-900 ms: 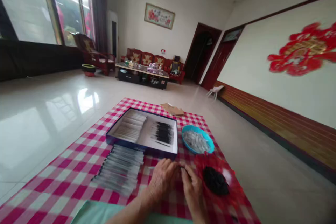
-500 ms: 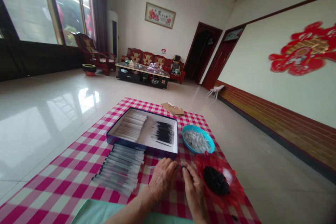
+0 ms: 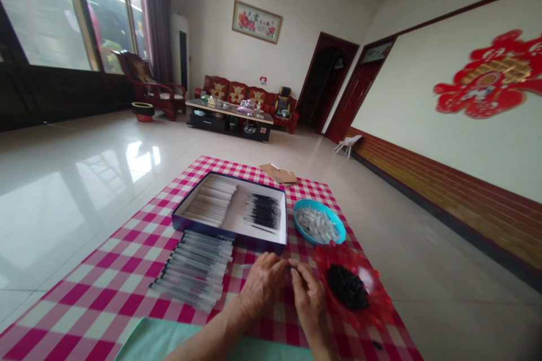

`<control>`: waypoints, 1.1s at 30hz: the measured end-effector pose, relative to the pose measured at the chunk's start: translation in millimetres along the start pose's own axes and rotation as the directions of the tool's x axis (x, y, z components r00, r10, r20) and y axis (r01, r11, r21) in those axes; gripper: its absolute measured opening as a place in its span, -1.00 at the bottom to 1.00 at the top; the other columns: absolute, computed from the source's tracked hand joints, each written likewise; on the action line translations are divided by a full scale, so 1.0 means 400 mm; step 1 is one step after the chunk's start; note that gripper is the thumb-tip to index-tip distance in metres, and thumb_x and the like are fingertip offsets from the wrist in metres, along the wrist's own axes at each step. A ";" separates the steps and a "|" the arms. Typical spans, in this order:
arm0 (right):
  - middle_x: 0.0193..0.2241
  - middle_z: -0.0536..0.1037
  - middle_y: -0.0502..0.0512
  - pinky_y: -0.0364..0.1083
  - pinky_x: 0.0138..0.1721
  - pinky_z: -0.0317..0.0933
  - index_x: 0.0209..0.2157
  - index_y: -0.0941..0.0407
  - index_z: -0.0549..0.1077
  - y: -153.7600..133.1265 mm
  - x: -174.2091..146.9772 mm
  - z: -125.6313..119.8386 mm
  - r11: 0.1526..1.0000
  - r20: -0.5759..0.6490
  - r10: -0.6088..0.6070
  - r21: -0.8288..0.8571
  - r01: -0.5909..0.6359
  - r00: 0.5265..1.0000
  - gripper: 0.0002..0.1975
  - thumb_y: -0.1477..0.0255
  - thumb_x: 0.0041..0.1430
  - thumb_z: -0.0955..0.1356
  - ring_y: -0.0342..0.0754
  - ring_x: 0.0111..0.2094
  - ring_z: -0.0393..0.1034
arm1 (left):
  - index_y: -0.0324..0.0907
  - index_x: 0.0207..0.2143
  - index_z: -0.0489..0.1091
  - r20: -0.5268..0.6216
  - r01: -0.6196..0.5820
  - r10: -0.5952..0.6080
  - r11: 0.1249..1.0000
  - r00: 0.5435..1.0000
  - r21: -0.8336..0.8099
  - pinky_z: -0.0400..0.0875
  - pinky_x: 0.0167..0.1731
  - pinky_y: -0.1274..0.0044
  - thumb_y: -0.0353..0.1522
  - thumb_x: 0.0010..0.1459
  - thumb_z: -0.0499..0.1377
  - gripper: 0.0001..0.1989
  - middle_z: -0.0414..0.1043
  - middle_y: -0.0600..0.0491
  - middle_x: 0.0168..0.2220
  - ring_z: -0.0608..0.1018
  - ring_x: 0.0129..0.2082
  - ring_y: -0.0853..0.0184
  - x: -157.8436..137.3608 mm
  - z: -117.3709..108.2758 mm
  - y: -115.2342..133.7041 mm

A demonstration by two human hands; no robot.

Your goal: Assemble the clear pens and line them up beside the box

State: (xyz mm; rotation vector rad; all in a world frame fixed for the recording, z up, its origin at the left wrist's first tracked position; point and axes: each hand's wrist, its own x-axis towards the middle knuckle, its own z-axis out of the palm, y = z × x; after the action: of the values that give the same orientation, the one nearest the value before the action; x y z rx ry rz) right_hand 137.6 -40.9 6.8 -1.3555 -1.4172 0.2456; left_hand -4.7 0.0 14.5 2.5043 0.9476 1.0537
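Observation:
My left hand (image 3: 263, 281) is closed around a thin translucent pen barrel (image 3: 245, 265), whose end sticks out on the hand's left side. My right hand (image 3: 308, 289) pinches a small black pen part (image 3: 290, 267) between thumb and forefinger, up against the left fingertips. The fingers hide most of the barrel and where it meets the black part. Left of my hands lies a row of translucent pen barrels with black ends (image 3: 197, 271). Close by on the right, a red petal-edged dish (image 3: 381, 299) holds many small black parts (image 3: 347, 286).
Beyond my hands, a shallow dark-blue box (image 3: 231, 240) holds white tubes (image 3: 212, 200) and thin black-ended refills (image 3: 265, 211). A blue bowl (image 3: 302, 231) contains small clear pieces. Brown cardboard (image 3: 279, 175) lies at the checked tablecloth's (image 3: 105, 276) far edge. A green cloth (image 3: 156, 341) lies in front.
My right hand has shifted slightly left, closing the small gap to the left fingertips. The left hand has barely moved and still grips the barrel.

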 end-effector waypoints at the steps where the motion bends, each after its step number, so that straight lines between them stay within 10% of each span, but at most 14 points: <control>1: -0.30 0.62 0.18 -0.06 -0.23 0.41 -0.26 0.14 0.55 0.001 -0.001 0.000 1.000 0.005 -0.003 -0.006 0.003 1.000 -0.77 0.37 0.15 0.30 0.04 -0.26 0.53 | -0.16 -0.17 0.39 0.007 -0.006 0.006 1.000 1.000 -0.007 0.31 -0.32 0.45 -0.48 0.26 -0.05 -0.76 0.39 0.02 -0.36 0.40 -0.36 0.27 0.000 -0.001 -0.001; 11: -0.35 0.63 0.17 -0.10 -0.31 0.43 -0.26 0.15 0.52 -0.012 -0.003 0.001 0.993 0.029 0.094 0.071 -0.095 0.995 -0.77 0.33 0.12 0.32 0.04 -0.34 0.55 | -0.19 -0.23 0.35 -0.150 0.011 -0.027 0.995 0.988 -0.103 0.36 -0.32 0.48 -0.44 0.28 -0.05 -0.81 0.38 0.01 -0.39 0.44 -0.37 0.30 -0.008 0.027 -0.034; 33: -0.49 0.59 0.10 -0.14 -0.46 0.33 -0.32 0.14 0.52 -0.027 -0.001 -0.006 0.994 0.053 0.107 -0.035 -0.106 0.993 -0.66 0.18 0.19 0.26 -0.02 -0.50 0.47 | -0.17 -0.27 0.37 -0.024 -0.004 0.004 1.000 1.000 0.006 0.25 -0.27 0.44 -0.45 0.29 -0.06 -0.79 0.39 0.03 -0.38 0.39 -0.34 0.28 -0.004 -0.003 -0.009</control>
State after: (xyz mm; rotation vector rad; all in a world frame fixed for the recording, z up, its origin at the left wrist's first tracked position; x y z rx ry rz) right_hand 133.1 -46.0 15.7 -1.4630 -1.4008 0.3331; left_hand -8.1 1.7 12.9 2.5046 0.9535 1.0865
